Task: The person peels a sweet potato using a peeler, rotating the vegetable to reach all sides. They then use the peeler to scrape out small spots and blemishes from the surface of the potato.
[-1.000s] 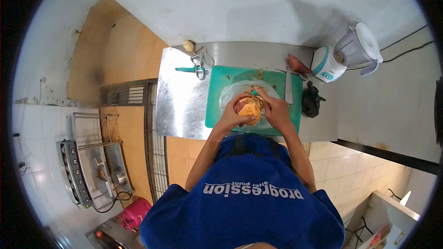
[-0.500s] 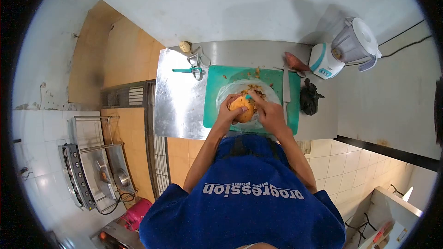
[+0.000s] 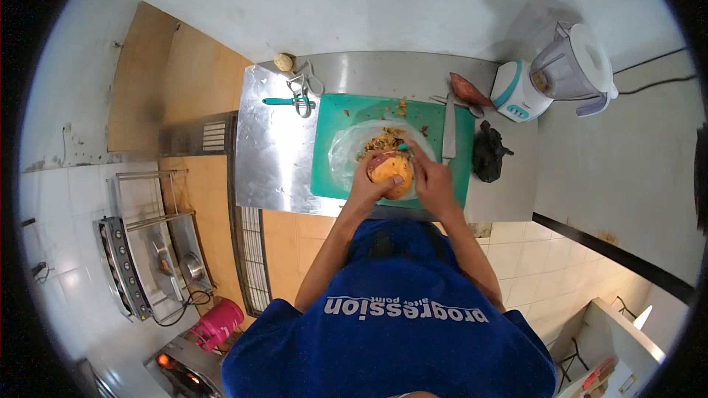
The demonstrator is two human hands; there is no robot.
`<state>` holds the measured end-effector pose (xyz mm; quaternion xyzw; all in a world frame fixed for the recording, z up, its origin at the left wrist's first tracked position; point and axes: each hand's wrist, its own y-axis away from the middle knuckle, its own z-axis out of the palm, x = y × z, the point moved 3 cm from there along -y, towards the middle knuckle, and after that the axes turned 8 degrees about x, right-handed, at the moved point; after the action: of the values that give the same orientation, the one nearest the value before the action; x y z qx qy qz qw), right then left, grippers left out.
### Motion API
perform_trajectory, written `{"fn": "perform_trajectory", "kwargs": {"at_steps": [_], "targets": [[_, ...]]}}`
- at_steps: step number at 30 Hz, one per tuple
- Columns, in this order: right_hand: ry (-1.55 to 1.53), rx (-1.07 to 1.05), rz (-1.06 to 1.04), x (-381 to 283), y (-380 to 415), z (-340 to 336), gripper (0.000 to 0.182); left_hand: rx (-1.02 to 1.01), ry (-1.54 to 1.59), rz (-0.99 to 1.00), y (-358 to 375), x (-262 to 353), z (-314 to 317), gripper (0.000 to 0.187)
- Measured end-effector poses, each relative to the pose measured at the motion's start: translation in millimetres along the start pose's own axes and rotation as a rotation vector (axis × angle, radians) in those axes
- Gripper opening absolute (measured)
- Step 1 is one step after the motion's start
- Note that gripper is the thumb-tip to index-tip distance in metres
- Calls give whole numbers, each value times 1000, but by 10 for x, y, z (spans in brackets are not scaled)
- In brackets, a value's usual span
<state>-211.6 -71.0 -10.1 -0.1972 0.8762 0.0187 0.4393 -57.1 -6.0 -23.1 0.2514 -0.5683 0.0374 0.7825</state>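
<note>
My left hand (image 3: 364, 187) is wrapped around a large, partly peeled sweet potato (image 3: 394, 169) with orange flesh and a patch of reddish skin. My right hand (image 3: 435, 184) is closed on a small peeler (image 3: 403, 147); only a teal bit of it shows at the fingertips, against the sweet potato's upper side. Both hands are above a clear plastic bag (image 3: 344, 153) spread on a green cutting board (image 3: 321, 166). Brown and orange peelings (image 3: 383, 140) lie on the bag, with a few scraps beyond it. A large knife (image 3: 449, 133) rests on the board's right side.
A reddish sweet potato (image 3: 467, 90), a black plastic bag (image 3: 490, 153) and a blender (image 3: 571, 66) stand to the right on the steel table (image 3: 269, 166). At the back left are a teal-handled tool (image 3: 280, 102) and a pale round object (image 3: 283, 63).
The view has shifted slightly, so the table sits further left and higher. The sweet potato has turned in my left hand, showing more reddish skin. Both hands keep their holds.
</note>
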Motion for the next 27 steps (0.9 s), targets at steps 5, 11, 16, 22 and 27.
{"fn": "perform_trajectory", "kwargs": {"at_steps": [5, 11, 16, 22, 27], "targets": [[-101, 38, -230, -232, 100, -39, 48, 132, 22, 16, -50, -230, -164, 56], [127, -150, -108, -54, -55, 96, 58, 7, -35, 24, 10, -94, -206, 55], [-119, -111, 7, -319, -32, 84, 52, 36, -45, 26, -80, 67, -342, 56], [-339, -193, 78, -462, -3, 239, 55, 17, -79, 56, -184, 36, -500, 58], [-278, -138, -33, -561, 23, 277, 56, -6, -20, -31, -176, 65, -529, 64]]}}
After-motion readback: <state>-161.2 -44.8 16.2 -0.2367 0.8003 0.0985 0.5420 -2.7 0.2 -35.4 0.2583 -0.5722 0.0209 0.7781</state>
